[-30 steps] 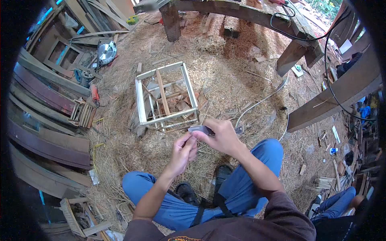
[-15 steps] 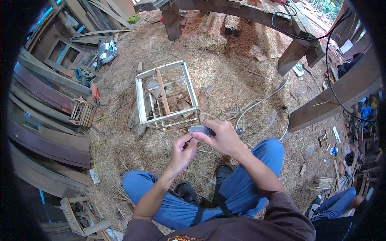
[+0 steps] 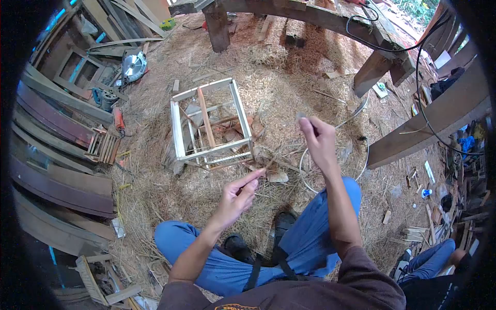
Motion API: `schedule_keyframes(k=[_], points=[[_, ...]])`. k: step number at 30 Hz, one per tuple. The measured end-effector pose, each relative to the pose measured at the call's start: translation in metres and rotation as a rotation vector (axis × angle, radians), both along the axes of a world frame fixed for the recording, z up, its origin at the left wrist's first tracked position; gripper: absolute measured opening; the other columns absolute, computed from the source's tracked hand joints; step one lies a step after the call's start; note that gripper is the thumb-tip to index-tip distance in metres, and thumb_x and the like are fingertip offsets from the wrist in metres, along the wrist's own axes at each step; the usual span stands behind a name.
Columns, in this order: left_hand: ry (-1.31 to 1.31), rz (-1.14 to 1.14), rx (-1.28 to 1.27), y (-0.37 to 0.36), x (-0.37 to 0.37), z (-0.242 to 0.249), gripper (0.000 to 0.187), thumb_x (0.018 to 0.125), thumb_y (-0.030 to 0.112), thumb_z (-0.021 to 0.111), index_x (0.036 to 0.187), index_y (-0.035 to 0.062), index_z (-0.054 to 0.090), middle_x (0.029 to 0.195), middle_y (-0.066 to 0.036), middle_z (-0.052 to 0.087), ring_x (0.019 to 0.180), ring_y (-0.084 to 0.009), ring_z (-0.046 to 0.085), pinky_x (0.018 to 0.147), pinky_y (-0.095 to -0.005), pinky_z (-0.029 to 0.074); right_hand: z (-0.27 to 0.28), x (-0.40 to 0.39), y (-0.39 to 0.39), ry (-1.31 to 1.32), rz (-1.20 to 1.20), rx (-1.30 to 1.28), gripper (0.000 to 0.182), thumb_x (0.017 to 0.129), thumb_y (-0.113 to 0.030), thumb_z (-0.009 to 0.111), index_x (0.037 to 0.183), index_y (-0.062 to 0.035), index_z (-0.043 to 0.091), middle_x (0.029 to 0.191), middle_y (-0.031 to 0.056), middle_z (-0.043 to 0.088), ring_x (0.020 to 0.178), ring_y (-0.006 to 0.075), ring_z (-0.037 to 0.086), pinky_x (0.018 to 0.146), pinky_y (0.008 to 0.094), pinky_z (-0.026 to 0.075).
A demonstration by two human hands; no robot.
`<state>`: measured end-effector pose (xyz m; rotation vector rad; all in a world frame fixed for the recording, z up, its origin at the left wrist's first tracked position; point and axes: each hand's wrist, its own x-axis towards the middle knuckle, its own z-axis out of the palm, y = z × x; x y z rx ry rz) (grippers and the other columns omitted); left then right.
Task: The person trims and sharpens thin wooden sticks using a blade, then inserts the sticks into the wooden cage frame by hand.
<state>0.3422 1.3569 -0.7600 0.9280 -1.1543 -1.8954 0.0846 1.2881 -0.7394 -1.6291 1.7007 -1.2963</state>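
Observation:
My left hand (image 3: 238,200) is closed in a pinch in front of my knees. A thin sliver of wood (image 3: 269,163) seems to stick out from its fingertips, toward the wooden frame. My right hand (image 3: 320,140) is raised to the right, apart from the left, with its fingers closed. At its fingertips shows the small greyish end of a knife (image 3: 301,116), blurred, its handle hidden by the hand. Ahead of the left hand stands an open box-shaped wooden frame (image 3: 176,129) with pale rails and a reddish-brown slat (image 3: 205,118) across its top.
Wood shavings and straw cover the ground. At left lie a circular saw (image 3: 134,66), an orange-red power tool (image 3: 119,118) and leaning boards (image 3: 62,186). A heavy timber bench (image 3: 310,15) stands ahead. A cable (image 3: 310,182) loops at right. Another person's leg (image 3: 429,261) is at lower right.
The hands have separated. My right hand has lifted up and right with the knife, away from the left hand, which has shifted slightly and now points forward.

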Motion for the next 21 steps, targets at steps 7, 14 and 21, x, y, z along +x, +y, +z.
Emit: schedule_keyframes(k=[7,14,21], points=[[-0.062,0.2,-0.047,-0.01,-0.004,-0.009,0.04,0.104,0.019,0.055,0.142,0.0063,0.052,0.065,0.01,0.041,0.052,0.0011,0.034,0.045,-0.0184,0.027,-0.011,0.041,0.018,0.028,0.315,-0.126,0.029,0.095,-0.029,0.061,0.093,-0.0002,0.061,0.067,0.0084,0.057,0.058,0.0179,0.055,0.054,0.0341,0.043],[-0.184,0.205,-0.247,-0.011,0.004,-0.032,0.025,0.102,0.016,0.056,0.123,0.0031,0.065,0.066,0.009,0.045,0.053,0.0004,0.038,0.045,-0.0197,0.028,-0.03,0.076,0.03,0.134,0.504,-0.201,0.032,0.089,-0.032,0.07,0.083,-0.0023,0.057,0.066,0.0126,0.053,0.058,0.0296,0.058,0.055,0.0398,0.045],[-0.111,0.107,-0.233,-0.006,0.008,-0.015,0.023,0.102,0.01,0.053,0.118,0.0009,0.066,0.064,0.009,0.044,0.053,0.0,0.035,0.046,-0.021,0.025,-0.024,0.067,0.026,0.248,0.528,-0.322,0.034,0.081,-0.034,0.076,0.079,-0.0039,0.061,0.068,0.0118,0.057,0.059,0.0305,0.06,0.054,0.0406,0.048]])
